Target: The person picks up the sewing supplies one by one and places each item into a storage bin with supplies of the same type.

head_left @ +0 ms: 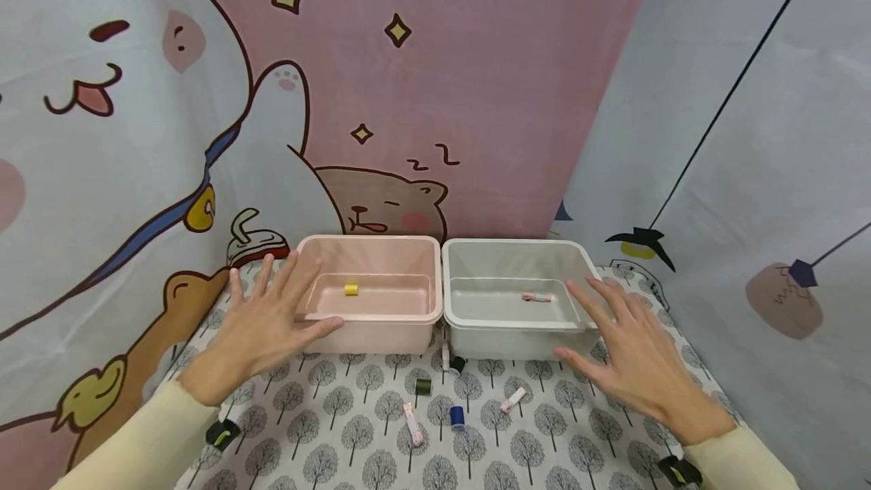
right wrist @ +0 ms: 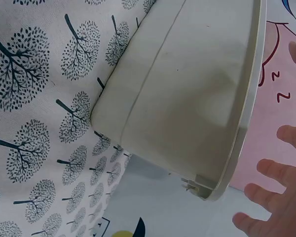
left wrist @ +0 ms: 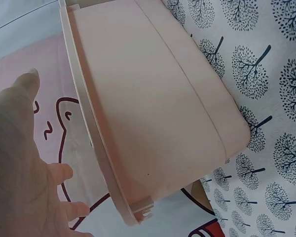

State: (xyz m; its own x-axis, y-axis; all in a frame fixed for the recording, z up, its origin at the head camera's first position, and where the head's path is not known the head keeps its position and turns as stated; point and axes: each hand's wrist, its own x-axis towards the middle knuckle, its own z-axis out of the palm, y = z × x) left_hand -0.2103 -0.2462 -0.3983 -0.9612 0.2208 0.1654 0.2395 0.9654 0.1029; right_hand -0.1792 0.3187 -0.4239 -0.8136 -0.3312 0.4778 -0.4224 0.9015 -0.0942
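My left hand (head_left: pixel 261 324), fingers spread and holding nothing, hovers at the left front of a pink bin (head_left: pixel 370 335). A small yellow spool (head_left: pixel 351 289) lies inside that bin. Opposite it, my right hand (head_left: pixel 633 350) is likewise spread and bare beside the right front corner of a pale grey-green bin (head_left: pixel 517 339). Inside this one rests a small pinkish stick-like piece (head_left: pixel 537 298). On the cloth between my hands lie a dark green spool (head_left: pixel 423 386), a blue spool (head_left: pixel 457 417), a black spool (head_left: pixel 457 365) and several slim pink-and-white pieces, one (head_left: pixel 412 425) nearest me.
Both bins stand side by side at the back of a table covered by a tree-print cloth (head_left: pixel 361 429). Behind them hangs a cartoon-printed curtain (head_left: pixel 510 82). Another pink-and-white piece (head_left: pixel 513 400) lies right of the blue spool, and a pale one (head_left: pixel 445 356) close to the bins.
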